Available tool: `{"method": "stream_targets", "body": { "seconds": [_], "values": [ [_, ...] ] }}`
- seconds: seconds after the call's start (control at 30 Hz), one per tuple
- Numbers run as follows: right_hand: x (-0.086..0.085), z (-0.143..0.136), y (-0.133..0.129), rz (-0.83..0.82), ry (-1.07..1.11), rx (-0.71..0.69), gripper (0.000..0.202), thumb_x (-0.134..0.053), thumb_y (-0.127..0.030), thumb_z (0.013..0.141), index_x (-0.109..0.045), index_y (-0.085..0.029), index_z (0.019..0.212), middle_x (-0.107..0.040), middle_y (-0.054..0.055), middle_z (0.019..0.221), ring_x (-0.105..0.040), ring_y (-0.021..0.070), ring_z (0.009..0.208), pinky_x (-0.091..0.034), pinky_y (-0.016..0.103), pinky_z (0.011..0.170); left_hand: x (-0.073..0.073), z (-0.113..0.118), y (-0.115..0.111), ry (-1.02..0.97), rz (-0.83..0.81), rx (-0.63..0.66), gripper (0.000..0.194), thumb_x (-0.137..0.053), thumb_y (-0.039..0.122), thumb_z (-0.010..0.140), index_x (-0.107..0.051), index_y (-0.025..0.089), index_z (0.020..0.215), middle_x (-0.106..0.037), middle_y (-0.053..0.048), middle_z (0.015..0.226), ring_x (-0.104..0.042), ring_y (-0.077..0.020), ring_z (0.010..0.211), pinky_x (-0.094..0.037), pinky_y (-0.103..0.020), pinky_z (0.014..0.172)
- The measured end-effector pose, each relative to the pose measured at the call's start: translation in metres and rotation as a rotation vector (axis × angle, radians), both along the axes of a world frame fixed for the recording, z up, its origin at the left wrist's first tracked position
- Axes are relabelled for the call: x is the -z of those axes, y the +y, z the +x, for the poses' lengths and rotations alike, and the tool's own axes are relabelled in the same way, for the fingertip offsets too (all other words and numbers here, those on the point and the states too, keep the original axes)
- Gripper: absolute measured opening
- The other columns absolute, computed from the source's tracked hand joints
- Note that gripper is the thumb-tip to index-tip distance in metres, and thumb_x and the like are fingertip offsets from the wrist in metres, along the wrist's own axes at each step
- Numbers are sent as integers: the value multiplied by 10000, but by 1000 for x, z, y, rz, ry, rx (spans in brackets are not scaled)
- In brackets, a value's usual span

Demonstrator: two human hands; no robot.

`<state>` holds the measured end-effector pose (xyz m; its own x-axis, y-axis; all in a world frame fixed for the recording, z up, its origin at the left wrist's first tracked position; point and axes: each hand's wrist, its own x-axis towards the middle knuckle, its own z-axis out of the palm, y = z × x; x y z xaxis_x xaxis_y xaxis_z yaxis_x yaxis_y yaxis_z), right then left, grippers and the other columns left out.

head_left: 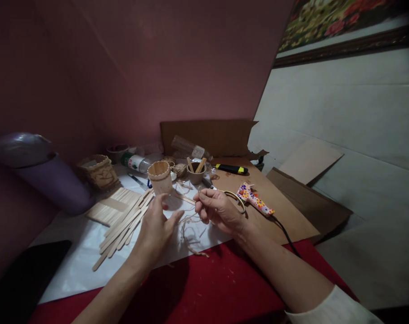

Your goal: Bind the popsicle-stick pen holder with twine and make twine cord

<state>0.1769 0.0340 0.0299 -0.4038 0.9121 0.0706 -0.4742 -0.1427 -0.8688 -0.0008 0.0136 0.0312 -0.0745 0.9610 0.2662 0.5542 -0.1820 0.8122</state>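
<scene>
My left hand (159, 227) is open, thumb and fingers apart, just in front of a pale wooden cup (160, 177) with a scalloped rim. To its right my right hand (217, 209) is closed in a pinch; what its fingertips hold is too small to make out. Loose craft sticks (125, 227) lie fanned out left of my left hand, beside a banded bundle of sticks (111, 207). Twisted twine (187, 238) lies on the white sheet (79, 265) between and below my hands. Gold-handled scissors (240, 198) rest behind my right hand.
A flowered glue gun (254, 200) with a black cord and a yellow-black cutter (231, 169) lie on cardboard (292, 225) at the right. Behind are a small pot (196, 176) with sticks and plastic bottles (135, 162). A decorated basket (98, 173) and purple container (52, 180) stand left.
</scene>
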Motion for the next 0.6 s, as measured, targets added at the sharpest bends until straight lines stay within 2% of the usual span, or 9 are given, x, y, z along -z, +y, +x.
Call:
{"method": "stream_targets", "body": {
  "seconds": [0.07,0.17,0.27,0.37,0.5,0.6],
  "values": [
    [-1,0,0,-21,-5,23,215,-689,-335,753,-629,-133,797,-622,-15,638,-511,46,442,-387,168,403,-5,0,-3,39,88,49,171,-582,344,770,-587,183,828,-564,-24,812,-477,-129,587,-373,-275,605],
    [-3,1,-1,-53,2,30,216,-697,-329,746,-624,-134,802,-620,-13,649,-506,47,467,-383,171,421,-9,3,-7,-11,53,197,250,-522,356,824,-571,181,652,-531,-10,661,-481,-144,628,-361,-261,607],
    [-3,1,-2,-64,5,38,218,-707,-318,734,-623,-133,813,-624,-8,664,-512,51,487,-385,175,442,-5,7,-8,-92,-71,325,174,-616,346,761,-612,177,721,-556,-4,651,-479,-135,602,-361,-245,565],
    [-4,0,-3,-64,4,57,207,-701,-310,739,-623,-133,812,-624,-6,665,-515,50,487,-383,175,453,0,8,-6,-59,-16,388,116,-627,286,753,-636,173,729,-577,-17,669,-493,-136,608,-366,-245,575],
    [-4,0,-3,-61,0,78,208,-697,-318,741,-620,-136,806,-628,-2,667,-515,55,488,-370,179,444,-1,7,-7,14,121,378,134,-595,271,782,-673,191,708,-581,-24,644,-492,-136,592,-347,-242,568],
    [-4,-1,-3,-54,6,75,212,-694,-324,743,-613,-138,804,-627,-5,665,-510,54,479,-361,177,441,-5,6,-10,93,130,346,152,-623,337,766,-708,218,727,-627,-31,643,-501,-142,572,-336,-248,563]
  ]
}}
